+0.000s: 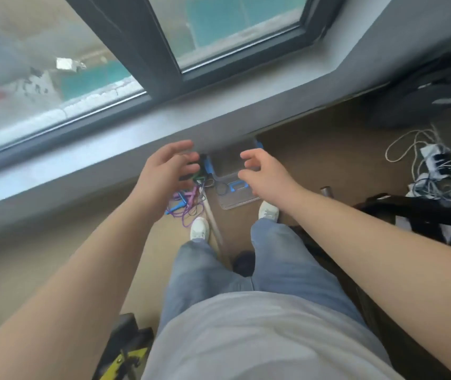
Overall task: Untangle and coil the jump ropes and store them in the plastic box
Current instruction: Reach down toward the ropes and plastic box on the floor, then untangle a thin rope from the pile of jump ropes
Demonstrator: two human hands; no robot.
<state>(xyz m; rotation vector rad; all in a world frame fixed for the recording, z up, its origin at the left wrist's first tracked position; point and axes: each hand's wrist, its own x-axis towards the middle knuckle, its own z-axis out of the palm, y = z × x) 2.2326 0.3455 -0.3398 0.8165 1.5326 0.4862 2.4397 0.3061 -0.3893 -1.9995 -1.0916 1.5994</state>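
Hovering spread and empty, left hand (167, 167) and right hand (261, 175) partly hide tangled jump ropes (184, 212) and clear plastic box (236, 201) on the floor (317, 160).

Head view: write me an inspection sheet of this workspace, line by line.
Surface: brown floor, blurred by motion.
Job's things: jump ropes lie in a purple, blue and dark tangle on the floor; a clear plastic box with blue clips sits right of them, contents unclear.
Clutter: black bag at far right; yellow-and-black object at the bottom edge.
Hands: left hand and right hand are both held out with fingers spread, holding nothing.
Cables: loose white and grey cables piled on the floor at right.
Surroundings: window above a grey sill.
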